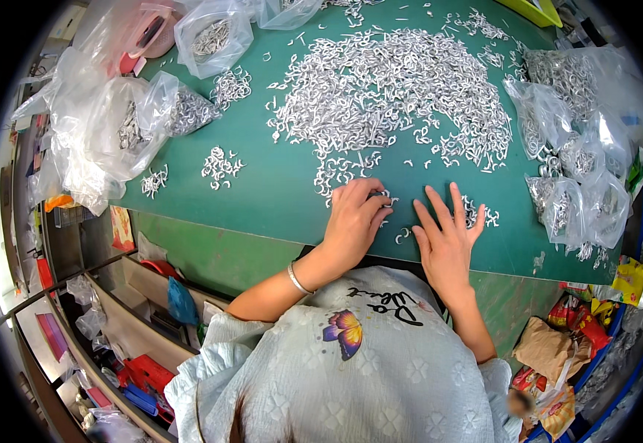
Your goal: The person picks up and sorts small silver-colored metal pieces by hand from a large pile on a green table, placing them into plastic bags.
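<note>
A large heap of small silver metal hooks (388, 88) covers the far middle of the green table (262, 199). My left hand (352, 220) rests near the table's front edge with its fingers curled over a few hooks; whether it grips any I cannot tell. My right hand (445, 235) lies flat beside it, fingers spread, palm down on the table. A single loose hook (402, 235) lies between the two hands. More scattered hooks (480, 214) lie just past my right fingertips.
Clear plastic bags of hooks (137, 122) stand at the left and more bags (572, 155) at the right. Small hook piles (220, 166) lie left of centre. Shelves with red and blue items (144, 373) sit lower left; snack wrappers (565, 354) lie lower right.
</note>
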`<state>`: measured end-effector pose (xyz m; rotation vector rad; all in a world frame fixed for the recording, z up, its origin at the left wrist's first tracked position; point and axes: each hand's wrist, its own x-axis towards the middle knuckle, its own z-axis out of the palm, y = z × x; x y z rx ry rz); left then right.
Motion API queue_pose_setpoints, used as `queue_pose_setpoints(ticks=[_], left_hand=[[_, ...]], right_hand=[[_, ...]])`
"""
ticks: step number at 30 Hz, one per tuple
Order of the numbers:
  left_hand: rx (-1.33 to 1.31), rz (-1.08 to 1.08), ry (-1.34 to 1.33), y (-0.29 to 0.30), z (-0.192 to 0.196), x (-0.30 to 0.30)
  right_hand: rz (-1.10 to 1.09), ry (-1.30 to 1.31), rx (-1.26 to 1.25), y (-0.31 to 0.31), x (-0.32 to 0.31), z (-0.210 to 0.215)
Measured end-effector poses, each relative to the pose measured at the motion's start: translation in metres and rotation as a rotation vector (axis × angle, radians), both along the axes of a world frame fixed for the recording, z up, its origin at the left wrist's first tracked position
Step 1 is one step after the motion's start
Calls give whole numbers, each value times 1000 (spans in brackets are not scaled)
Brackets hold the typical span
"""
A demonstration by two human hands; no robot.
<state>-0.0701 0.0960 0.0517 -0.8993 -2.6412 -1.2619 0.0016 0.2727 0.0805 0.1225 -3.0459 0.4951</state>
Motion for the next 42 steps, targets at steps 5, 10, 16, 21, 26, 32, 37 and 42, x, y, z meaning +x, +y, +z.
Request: queue_pose_setpoints(ticks=[5, 10, 16, 21, 26, 32, 37, 42], left_hand=[[41, 5, -15, 1, 0, 0], [29, 23, -12, -2, -3, -1], [50, -16, -22, -1, -3, -1], [34, -28, 5, -7, -5, -2], [3, -50, -15, 7, 8, -2], [-95, -95, 15, 12, 2, -5], [-92, -107, -49, 3, 14, -8], [-116, -109, 78, 31, 12, -32]], right_hand=[[155, -4, -181, -12, -13, -1], [167, 38, -65, -5, -3, -5], [73, 183, -175, -16, -25, -19], [4, 273, -111, -10, -24, -23], [-73, 287, -170, -6, -21, -22], [-119, 271, -141, -2, -18, -21], [-198, 300, -37, 13, -24, -8], [-10, 123, -2, 7, -48, -14]])
